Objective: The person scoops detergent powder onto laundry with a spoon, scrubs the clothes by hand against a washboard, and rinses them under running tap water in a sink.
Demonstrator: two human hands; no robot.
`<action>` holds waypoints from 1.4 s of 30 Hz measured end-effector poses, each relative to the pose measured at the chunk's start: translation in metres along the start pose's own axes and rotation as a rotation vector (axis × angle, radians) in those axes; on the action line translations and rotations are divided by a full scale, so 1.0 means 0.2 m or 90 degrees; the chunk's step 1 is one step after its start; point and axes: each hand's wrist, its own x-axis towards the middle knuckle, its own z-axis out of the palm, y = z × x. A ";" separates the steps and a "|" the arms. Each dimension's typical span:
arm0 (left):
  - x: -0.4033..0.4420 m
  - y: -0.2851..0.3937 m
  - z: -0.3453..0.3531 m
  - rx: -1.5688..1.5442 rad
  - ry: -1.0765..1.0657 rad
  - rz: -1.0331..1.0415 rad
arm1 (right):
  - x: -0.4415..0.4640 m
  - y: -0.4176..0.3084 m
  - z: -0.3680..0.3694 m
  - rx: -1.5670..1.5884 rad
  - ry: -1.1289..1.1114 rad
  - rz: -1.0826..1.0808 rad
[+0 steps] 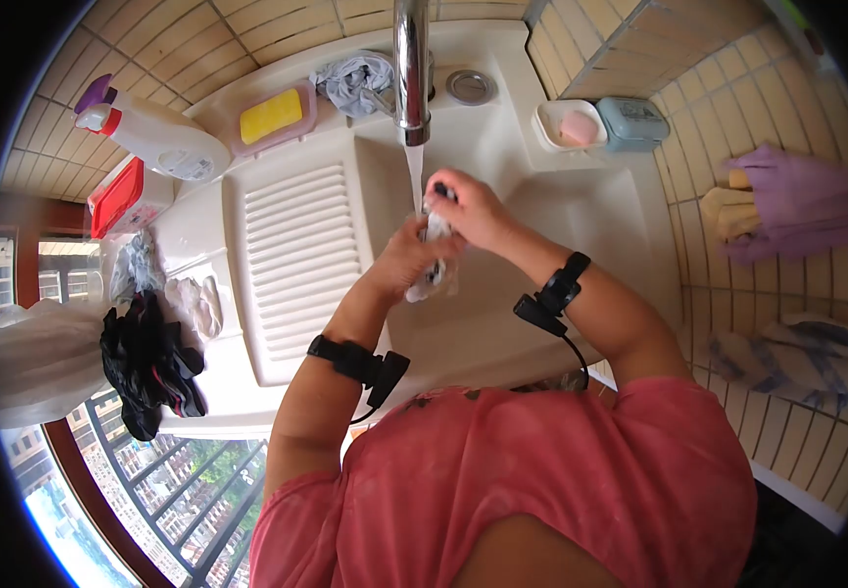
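Observation:
Water runs from the chrome faucet [411, 78] onto a wet, whitish cloth [431, 279] with dark parts, held over the sink basin [581, 225]. My left hand [411, 257] is closed round the cloth's lower part, left of the stream. Just above and to the right, my right hand [470, 209] grips the upper part, where a dark bit shows at its fingers. Some fingertips are hidden behind the cloth and blurred.
Left of the basin is a ribbed washboard [301, 265]. Around it are a yellow soap bar [271, 117], a white bottle [164, 137], a red-lidded box [118, 199], dark clothing [145, 358] and a grey cloth [357, 82]. Pink soap [578, 127] lies in a dish at the right.

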 end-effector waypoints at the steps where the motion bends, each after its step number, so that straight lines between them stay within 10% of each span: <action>1: -0.01 -0.01 0.00 0.002 -0.001 -0.001 | 0.00 0.04 0.02 0.077 0.076 0.007; 7: 0.01 -0.04 0.00 -0.458 0.057 -0.250 | 0.00 -0.16 0.02 -0.028 0.234 -0.124; 12: 0.18 -0.18 -0.05 -0.693 -0.116 0.036 | -0.23 -0.38 0.20 -0.085 0.188 -0.199; 13: 0.31 -0.36 -0.14 -0.737 -0.347 0.137 | -0.28 -0.41 0.25 -0.096 0.152 -0.176; 15: 0.37 -0.52 -0.10 -0.684 -0.250 0.269 | -0.29 -0.34 0.29 -0.119 0.169 -0.179; 18: 0.17 -0.30 0.08 -0.619 0.189 -0.014 | -0.07 -0.08 0.24 -0.086 0.141 0.178; 21: 0.20 -0.32 -0.03 -0.477 0.232 -0.028 | -0.02 0.04 0.33 0.006 0.245 0.221; 25: 0.19 -0.27 -0.07 -0.637 0.094 0.071 | -0.24 -0.26 0.33 -0.065 0.262 -0.174; 29: 0.20 -0.26 0.08 -0.432 0.363 0.006 | 0.00 0.18 0.23 0.201 0.104 0.154; 31: 0.15 -0.17 0.12 -0.494 0.278 -0.021 | -0.02 0.14 0.16 0.603 -0.050 0.315; 34: 0.09 -0.12 -0.05 -0.281 0.216 -0.060 | -0.06 0.06 0.10 0.644 -0.060 0.396; 42: 0.13 0.00 -0.08 -0.211 0.314 0.033 | 0.03 -0.05 0.25 0.449 0.145 0.194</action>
